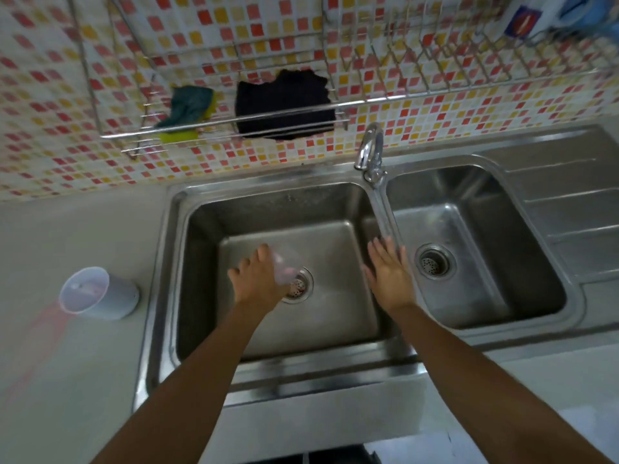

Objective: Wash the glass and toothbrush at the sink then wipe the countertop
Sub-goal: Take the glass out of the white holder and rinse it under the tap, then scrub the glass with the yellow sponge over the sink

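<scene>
1. Left hand point(256, 277) grips a clear glass point(284, 267), fingers curled round it, above the drain point(299, 286); the glass is blurred. Right hand point(390, 274) is flat with fingers spread, holding nothing, over the right edge of the same basin.
2. Both hands are over the left basin of a steel double sink point(160, 262).
3. To its left, the pale surface point(67, 380) carries a cup point(100, 298).
4. A wire rack point(435, 95) hangs on the tiled wall.
5. A black cloth point(284, 105) hangs over the rack.
6. A green-and-yellow sponge point(187, 108) sits in the rack, left of the cloth.
7. A chrome tap point(370, 149) stands behind the divider.
8. A pink toothbrush point(50, 324), badly blurred, sticks out of the cup.
</scene>
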Available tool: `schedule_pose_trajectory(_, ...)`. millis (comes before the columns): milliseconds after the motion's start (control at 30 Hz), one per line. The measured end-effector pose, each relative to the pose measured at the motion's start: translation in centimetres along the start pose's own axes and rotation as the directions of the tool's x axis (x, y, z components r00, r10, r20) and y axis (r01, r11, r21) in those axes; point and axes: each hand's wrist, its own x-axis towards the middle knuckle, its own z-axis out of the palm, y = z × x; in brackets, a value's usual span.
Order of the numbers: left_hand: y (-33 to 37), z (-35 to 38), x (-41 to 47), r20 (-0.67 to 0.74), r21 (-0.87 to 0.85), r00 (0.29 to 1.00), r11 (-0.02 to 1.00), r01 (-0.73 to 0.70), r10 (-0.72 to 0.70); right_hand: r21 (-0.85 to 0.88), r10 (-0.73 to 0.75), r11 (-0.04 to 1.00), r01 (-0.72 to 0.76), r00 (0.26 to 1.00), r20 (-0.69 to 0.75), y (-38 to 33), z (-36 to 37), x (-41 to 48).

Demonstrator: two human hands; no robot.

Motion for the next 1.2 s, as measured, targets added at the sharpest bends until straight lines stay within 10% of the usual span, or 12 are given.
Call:
schedule_pose_trajectory(167,-4.4,-2.5,-2.7,-0.018,-0.156,0.999,0.987,0.045,-0.049,0.279,-0.123,0.943,0.18,0.97,-0.21,-9.1,-3.2,-0.6)
schedule_pose_trajectory(400,-7.5,-9.5,-3.0,-0.137,-0.285,0.991,0.958,-0.032,-0.008,0.326,-0.246,0.779,0.536,0.739,-0.627,-23.5,-17.3,7.9)
schedule_pose_trajectory(633,-9.5,-14.3,-1.2,-0.228,-0.44,0.974,0.893,-0.097,-0.007,0.32,-0.132,0.935,0.155,0.987,-0.093,-30.0,-22.0,18.8)
schedule_pose_trajectory(800,-11.5,-14.9,-0.7,-0.206,-0.455,0.978,0.883,-0.117,0.023,0.267,-0.013,0.963,-0.043,0.979,0.205,-32.3,-20.9,22.5)
schedule_pose_trajectory(967,-13.4,-14.8,-0.6,-0.218,-0.489,0.974,0.856,-0.167,0.066,0.327,0.058,0.939,-0.11,0.985,0.164,-32.5,-21.1,22.4)
schedule_pose_trajectory(1200,-14.6,-14.9,0.2,-0.299,-0.464,0.934,0.826,-0.319,0.193,0.775,0.022,0.61,0.165,0.974,-0.225,-31.4,-24.9,13.4)
